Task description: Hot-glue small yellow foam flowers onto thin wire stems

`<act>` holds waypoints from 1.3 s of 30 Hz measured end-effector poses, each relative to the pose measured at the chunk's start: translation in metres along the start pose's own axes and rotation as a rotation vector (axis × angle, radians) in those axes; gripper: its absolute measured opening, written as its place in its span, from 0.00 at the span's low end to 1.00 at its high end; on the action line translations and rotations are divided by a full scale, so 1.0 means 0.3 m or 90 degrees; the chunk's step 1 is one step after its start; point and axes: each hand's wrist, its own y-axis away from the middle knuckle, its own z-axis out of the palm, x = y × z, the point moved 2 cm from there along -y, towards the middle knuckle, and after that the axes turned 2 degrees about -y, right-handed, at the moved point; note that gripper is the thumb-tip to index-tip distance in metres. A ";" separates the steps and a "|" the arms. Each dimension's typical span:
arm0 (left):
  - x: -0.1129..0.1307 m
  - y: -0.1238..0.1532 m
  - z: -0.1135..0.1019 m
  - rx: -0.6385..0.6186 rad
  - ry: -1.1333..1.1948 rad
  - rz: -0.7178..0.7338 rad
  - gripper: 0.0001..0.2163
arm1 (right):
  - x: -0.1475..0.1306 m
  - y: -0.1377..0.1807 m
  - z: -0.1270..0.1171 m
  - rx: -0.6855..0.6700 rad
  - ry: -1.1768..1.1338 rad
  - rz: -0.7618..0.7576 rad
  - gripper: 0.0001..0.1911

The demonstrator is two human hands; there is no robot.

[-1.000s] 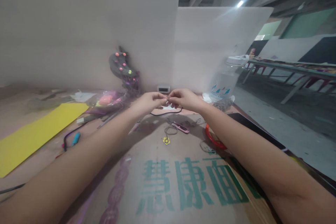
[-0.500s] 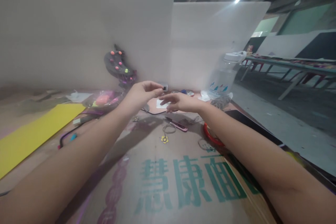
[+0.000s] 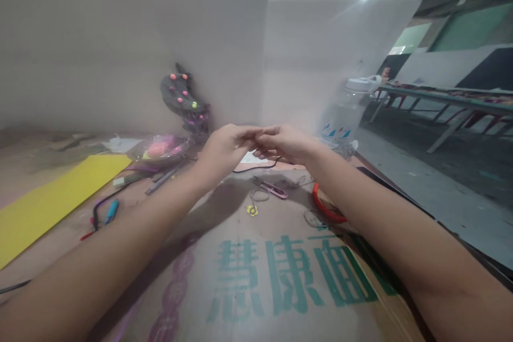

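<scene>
Above the far part of the table, my left hand point(image 3: 224, 150) and my right hand point(image 3: 289, 144) meet at the fingertips. The left thumb and fingers are closed in a pinch, and the right fingers curl in against them. Whatever lies between them is hidden and too small to make out. Under the hands are a white piece point(image 3: 253, 157) and a thin dark cord point(image 3: 256, 170). Closer to me lie pink-handled snips point(image 3: 276, 191) and a yellow flower piece point(image 3: 252, 210) on a grey cord.
A red ring point(image 3: 323, 207) lies beside my right forearm. Yellow sheet point(image 3: 60, 197), blue pen-like piece point(image 3: 111, 211) and a plastic bag point(image 3: 158, 148) are left. A dark crescent with coloured dots point(image 3: 180, 97) stands at the back, a clear bottle point(image 3: 344, 112) at back right.
My right hand has moved up and left until its fingers meet those of my left hand, closing the gap between them. The view has shifted slightly.
</scene>
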 end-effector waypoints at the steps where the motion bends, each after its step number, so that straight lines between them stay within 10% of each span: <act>1: 0.013 0.003 -0.001 0.013 -0.019 0.036 0.13 | -0.005 0.000 -0.003 0.007 0.008 -0.008 0.06; 7: 0.056 0.010 0.000 -0.001 -0.060 0.121 0.17 | -0.055 0.008 -0.023 0.072 0.153 -0.066 0.08; 11: -0.051 0.012 0.047 -0.122 -0.106 -0.020 0.14 | -0.072 0.015 -0.066 0.168 0.476 -0.065 0.07; 18: -0.199 0.035 0.105 -0.281 -0.207 -0.056 0.14 | 0.047 0.000 -0.084 0.087 0.871 0.093 0.08; 31: -0.148 0.070 0.170 -0.396 -0.197 0.029 0.13 | 0.109 -0.001 -0.056 0.068 0.914 0.117 0.10; 39: -0.144 0.073 0.171 -0.394 -0.224 0.062 0.13 | 0.058 -0.007 -0.069 0.010 0.694 0.113 0.06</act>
